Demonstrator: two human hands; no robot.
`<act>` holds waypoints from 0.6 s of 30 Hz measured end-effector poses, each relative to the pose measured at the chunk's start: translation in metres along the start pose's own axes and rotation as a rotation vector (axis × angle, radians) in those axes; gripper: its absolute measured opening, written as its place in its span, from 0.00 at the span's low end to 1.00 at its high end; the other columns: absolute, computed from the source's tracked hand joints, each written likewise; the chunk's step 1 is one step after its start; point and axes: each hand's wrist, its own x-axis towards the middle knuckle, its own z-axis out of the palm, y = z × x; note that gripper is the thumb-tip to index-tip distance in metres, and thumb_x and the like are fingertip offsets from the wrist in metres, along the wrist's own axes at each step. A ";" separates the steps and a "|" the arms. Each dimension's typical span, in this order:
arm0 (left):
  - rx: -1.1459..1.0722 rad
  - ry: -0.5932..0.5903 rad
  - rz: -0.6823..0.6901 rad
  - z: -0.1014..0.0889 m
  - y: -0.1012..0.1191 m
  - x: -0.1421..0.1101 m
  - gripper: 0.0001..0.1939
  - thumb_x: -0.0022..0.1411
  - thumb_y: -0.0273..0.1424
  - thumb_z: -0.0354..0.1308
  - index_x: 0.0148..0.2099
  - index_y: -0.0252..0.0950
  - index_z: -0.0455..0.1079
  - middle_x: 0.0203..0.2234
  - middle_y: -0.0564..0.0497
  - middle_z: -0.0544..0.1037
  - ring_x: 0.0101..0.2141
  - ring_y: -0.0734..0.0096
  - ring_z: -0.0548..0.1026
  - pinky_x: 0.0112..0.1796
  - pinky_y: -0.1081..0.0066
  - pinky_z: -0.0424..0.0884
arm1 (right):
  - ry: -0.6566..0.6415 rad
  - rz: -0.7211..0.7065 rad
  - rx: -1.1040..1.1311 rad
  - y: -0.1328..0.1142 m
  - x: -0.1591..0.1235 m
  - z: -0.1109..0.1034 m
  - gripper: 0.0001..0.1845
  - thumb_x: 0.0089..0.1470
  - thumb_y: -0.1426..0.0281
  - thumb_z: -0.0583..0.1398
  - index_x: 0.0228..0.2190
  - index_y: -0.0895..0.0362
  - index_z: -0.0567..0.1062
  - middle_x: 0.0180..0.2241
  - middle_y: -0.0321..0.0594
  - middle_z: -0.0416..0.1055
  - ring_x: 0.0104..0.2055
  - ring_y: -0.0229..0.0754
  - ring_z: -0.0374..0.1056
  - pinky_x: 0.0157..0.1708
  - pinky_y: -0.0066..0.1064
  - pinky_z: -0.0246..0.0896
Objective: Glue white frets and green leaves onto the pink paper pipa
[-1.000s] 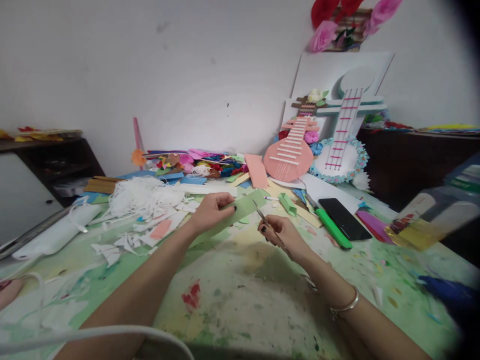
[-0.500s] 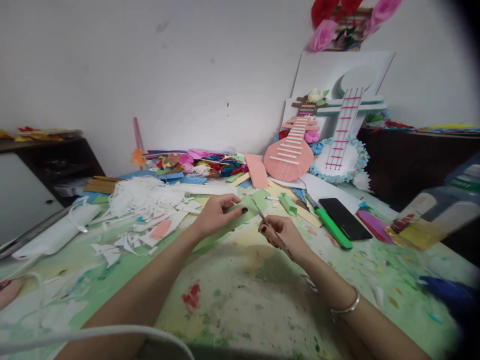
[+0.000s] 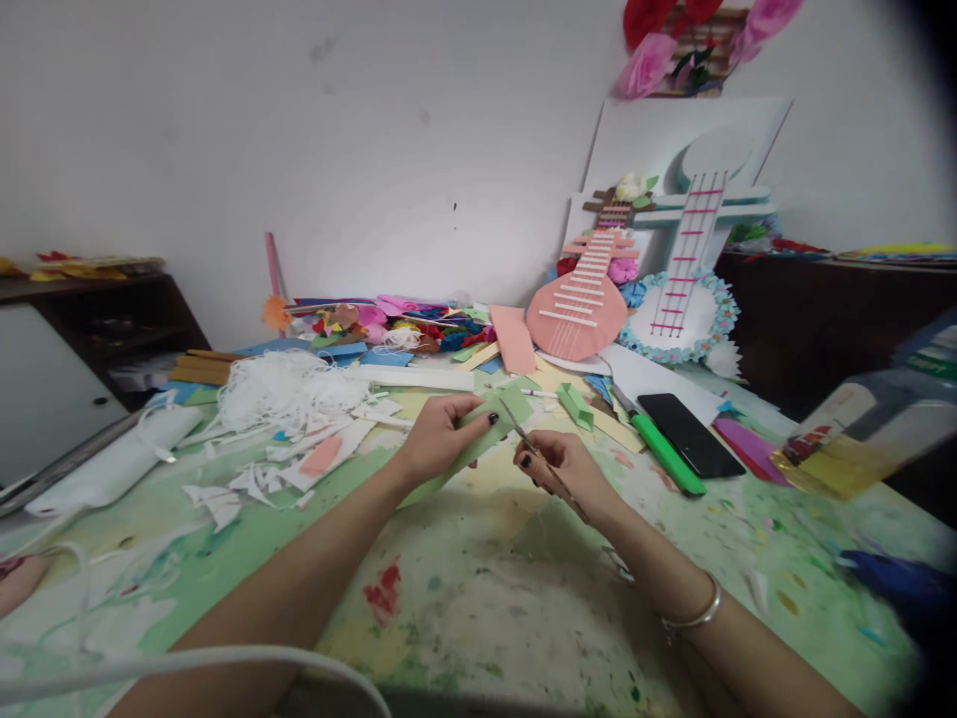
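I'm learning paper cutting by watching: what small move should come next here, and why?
Probably a gentle squeeze of the scissors with the right hand: their tips lie at the green paper strip, near its far end, and the left hand grips the strip close by, which should steady it.

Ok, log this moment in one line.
left hand: holds green paper | right hand: holds scissors, blades at the paper | nearby: white string heap, black phone
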 end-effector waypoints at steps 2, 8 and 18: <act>-0.025 -0.004 -0.001 0.000 0.000 0.000 0.16 0.54 0.39 0.57 0.38 0.30 0.72 0.24 0.51 0.74 0.17 0.79 0.68 0.15 0.78 0.70 | -0.006 -0.006 0.001 0.000 0.000 0.000 0.23 0.49 0.51 0.58 0.26 0.60 0.68 0.17 0.29 0.53 0.18 0.31 0.50 0.18 0.25 0.41; -0.059 -0.026 -0.008 0.001 -0.003 0.000 0.18 0.55 0.40 0.57 0.40 0.30 0.72 0.26 0.50 0.76 0.16 0.79 0.69 0.14 0.77 0.70 | 0.011 0.017 0.003 -0.001 -0.001 0.002 0.24 0.47 0.50 0.59 0.25 0.60 0.69 0.16 0.29 0.53 0.18 0.31 0.50 0.17 0.24 0.41; -0.091 -0.039 -0.028 0.000 -0.001 -0.001 0.14 0.55 0.38 0.58 0.32 0.30 0.71 0.20 0.53 0.73 0.14 0.81 0.67 0.12 0.79 0.67 | 0.028 0.111 0.030 -0.005 -0.001 0.003 0.20 0.43 0.54 0.62 0.21 0.60 0.69 0.12 0.28 0.56 0.14 0.29 0.49 0.14 0.23 0.41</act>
